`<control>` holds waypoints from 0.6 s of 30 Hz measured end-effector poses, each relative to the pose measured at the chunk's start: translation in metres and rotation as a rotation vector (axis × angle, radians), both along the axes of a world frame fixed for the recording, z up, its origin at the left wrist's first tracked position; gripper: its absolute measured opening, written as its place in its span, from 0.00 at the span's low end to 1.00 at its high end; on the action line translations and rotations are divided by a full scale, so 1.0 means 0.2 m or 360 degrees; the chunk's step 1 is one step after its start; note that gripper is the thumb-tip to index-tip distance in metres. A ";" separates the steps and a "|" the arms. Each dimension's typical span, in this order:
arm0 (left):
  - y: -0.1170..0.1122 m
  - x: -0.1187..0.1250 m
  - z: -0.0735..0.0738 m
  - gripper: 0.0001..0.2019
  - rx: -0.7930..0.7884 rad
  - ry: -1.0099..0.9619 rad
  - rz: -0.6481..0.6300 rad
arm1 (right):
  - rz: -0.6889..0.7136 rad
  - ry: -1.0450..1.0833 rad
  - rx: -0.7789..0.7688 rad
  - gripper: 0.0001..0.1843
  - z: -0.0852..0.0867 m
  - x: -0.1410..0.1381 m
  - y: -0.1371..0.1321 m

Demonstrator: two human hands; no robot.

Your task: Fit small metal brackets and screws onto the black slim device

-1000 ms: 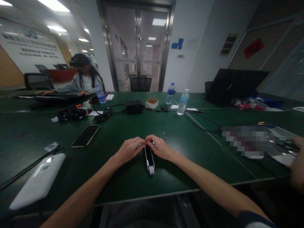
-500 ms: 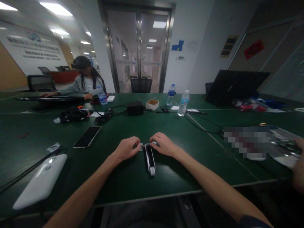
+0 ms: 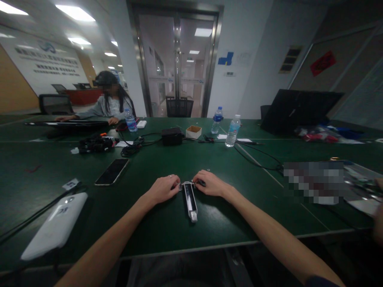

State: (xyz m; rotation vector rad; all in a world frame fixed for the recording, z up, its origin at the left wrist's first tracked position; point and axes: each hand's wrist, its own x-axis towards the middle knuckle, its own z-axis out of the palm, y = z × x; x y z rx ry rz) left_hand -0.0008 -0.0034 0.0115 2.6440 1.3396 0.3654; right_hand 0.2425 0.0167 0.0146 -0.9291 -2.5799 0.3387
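Note:
A long, narrow white-edged object with a dark inside and a silvery near end lies on the green table, pointing towards me. I cannot make out its kind. My left hand is at its far left corner, fingers pinched on a small whitish piece. Across from it, my right hand is closed at the far right corner. A small dark item shows under its fingers, partly hidden. Thin pale bits stick out between both hands and the far end of the object.
A phone and a white device with a cable lie to the left. Farther back are a black box, an open small box, cables and water bottles. A person sits across; another person's hand is at the right edge.
My right hand has shifted slightly right, away from the narrow object, and the dark item under its fingers shows more. My left hand stays pinched at the left corner. The view has turned slightly.

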 end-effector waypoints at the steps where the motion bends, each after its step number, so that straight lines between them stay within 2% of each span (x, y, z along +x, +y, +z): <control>1: 0.00 0.00 0.00 0.08 -0.0007 -0.0004 -0.0010 | 0.0002 0.0009 -0.0002 0.07 0.00 0.00 0.00; 9: 0.00 0.00 0.02 0.08 -0.0050 0.0041 0.0016 | -0.0080 0.0014 -0.0030 0.06 -0.01 0.00 0.01; 18: 0.01 -0.01 0.00 0.08 -0.0016 -0.0002 -0.0049 | -0.0103 -0.0020 -0.0039 0.05 0.00 0.00 0.00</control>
